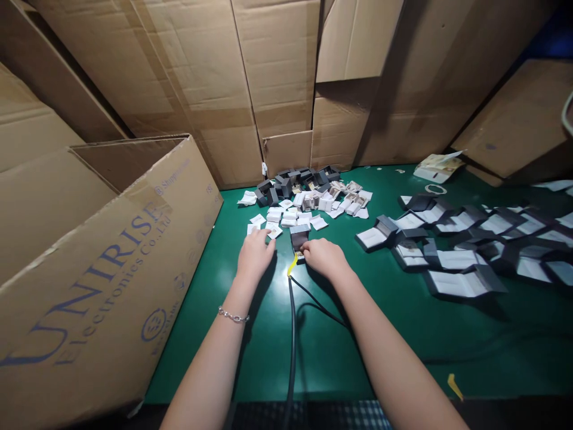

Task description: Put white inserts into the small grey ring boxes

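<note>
A small dark grey box (299,235) with its lid raised stands on the green table in front of me. My right hand (326,258) has its fingers curled at the box's right side, gripping its lower part, and they partly hide the inside. My left hand (256,255) lies left of the box, thumb and fingers apart, its fingertips at small white cards (274,230). Just beyond are white inserts (289,217) in a cluster. Close to the box, a yellow tape piece (292,264) is wrapped on a black cable (292,334).
Behind the inserts lies a heap of dark boxes (282,186). Several opened dark boxes with white linings (461,259) spread over the right side. A large printed carton (111,280) stands at left, and stacked cardboard (282,77) walls the back. Yellow tape (455,387) lies near the front edge.
</note>
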Available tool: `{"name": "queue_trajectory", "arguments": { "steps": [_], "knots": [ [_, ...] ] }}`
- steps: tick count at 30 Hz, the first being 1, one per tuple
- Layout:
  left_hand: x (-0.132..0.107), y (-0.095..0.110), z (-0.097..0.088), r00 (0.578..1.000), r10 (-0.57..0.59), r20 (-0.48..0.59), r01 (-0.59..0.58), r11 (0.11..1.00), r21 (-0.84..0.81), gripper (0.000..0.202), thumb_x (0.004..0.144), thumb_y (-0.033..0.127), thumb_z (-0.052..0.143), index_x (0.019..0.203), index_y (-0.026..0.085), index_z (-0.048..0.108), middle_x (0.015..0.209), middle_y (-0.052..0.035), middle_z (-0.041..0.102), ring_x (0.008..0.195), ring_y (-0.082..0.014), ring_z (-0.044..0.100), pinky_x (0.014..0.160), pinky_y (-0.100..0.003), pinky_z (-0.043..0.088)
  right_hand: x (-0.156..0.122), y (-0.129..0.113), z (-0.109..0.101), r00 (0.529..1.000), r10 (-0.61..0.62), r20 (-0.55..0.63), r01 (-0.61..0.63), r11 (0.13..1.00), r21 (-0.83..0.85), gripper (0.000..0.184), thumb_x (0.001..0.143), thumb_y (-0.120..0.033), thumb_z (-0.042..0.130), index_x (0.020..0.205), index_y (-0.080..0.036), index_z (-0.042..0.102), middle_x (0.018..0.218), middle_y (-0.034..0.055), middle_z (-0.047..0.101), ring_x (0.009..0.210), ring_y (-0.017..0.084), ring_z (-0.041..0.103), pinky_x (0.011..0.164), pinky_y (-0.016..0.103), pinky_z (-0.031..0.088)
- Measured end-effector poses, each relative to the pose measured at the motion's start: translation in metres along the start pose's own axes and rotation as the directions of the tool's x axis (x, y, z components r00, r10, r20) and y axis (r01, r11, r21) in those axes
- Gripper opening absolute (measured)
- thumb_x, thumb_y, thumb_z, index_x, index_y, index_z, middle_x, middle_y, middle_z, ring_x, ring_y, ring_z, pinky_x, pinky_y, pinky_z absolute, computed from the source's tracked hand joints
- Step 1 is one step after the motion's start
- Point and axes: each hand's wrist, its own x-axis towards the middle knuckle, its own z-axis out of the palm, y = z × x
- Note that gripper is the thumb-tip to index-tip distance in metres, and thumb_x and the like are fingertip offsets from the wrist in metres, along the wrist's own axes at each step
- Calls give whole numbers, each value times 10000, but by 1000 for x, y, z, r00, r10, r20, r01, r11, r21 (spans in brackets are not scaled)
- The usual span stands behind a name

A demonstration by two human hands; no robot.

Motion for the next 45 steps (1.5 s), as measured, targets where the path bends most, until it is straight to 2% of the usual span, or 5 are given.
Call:
{"name": "queue_trajectory", "arguments": {
  "steps": [5,14,27,33,45],
  "knots": [
    [-2,-16,-11,973,-167,156,149,982,120,518,670,478,627,1076,160,570,1043,-137,597,945,-277,571,763,-327,449,-1,0,-2,998,-41,-49,39,998,-48,344,820,-236,370,979,-269,674,944,75,690,859,221,634,681,294,447],
    [2,-20,-9,948,-203,244,234,967,-104,330,604,290,678,905,170,614,889,-64,657,793,-207,595,607,-247,406,-6,-8,1,972,-91,-217,116,988,101,340,848,-265,385,1095,-324,611,1032,-12,686,906,179,624,720,259,436],
    [-3,14,-3,983,161,90,-83,821,-564,166,701,141,518,812,167,638,818,-4,635,767,-123,576,697,-218,446,-8,-11,4,920,-196,-340,280,935,217,232,849,-339,449,1003,-284,614,924,-6,690,788,148,617,610,207,369],
    [-4,15,8,988,123,97,-70,900,-431,149,694,291,617,762,175,555,734,19,582,662,-112,519,603,-221,412,-3,-3,7,897,-11,-441,190,912,364,234,827,-368,413,812,-219,593,684,-3,631,619,131,552,568,204,345],
    [-4,9,32,883,394,255,-337,910,-239,214,763,389,581,792,193,661,709,-18,589,635,-127,506,576,-227,370,4,11,5,831,169,-530,211,785,582,221,817,-278,280,802,-207,488,680,0,564,632,146,507,593,215,369]
  ]
}}
